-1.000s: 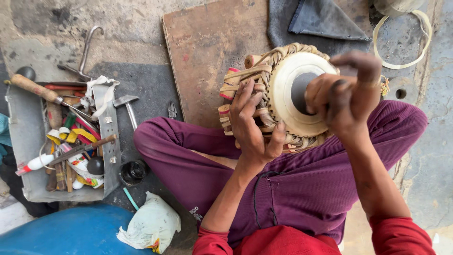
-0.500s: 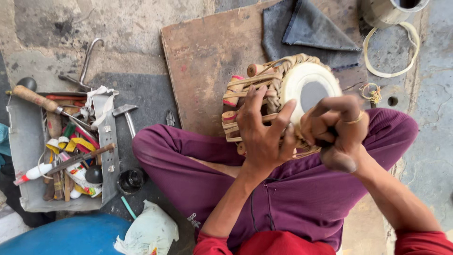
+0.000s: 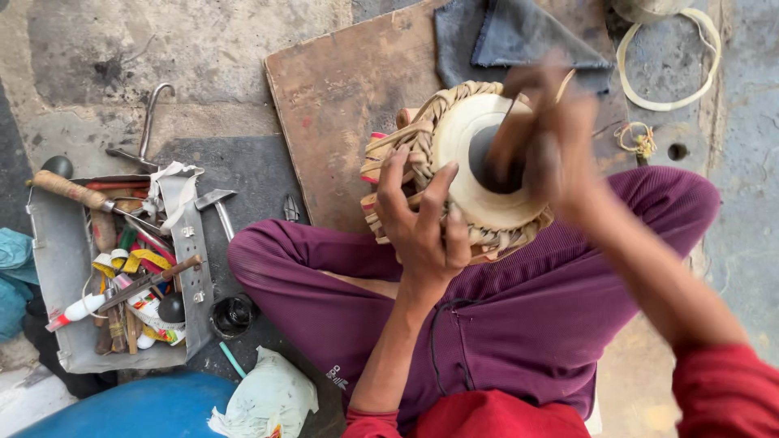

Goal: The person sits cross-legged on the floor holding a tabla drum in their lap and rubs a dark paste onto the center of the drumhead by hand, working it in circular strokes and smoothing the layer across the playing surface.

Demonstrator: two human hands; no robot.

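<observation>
My left hand point(image 3: 418, 231) gripped the side lacing of the small drum point(image 3: 462, 174), fingers spread, steadying it on my lap. My right hand point(image 3: 544, 134) hovered blurred over the drumhead; I could not tell its grip.

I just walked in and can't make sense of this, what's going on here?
A person sits cross-legged on the floor with a small hand drum resting on their lap. Their left hand grips its laced side. Their right hand, blurred with motion, is over the dark centre patch of the pale drumhead; whether it holds anything is unclear. A wooden board lies under the drum, and a grey tray of tools sits to the person's left.
</observation>
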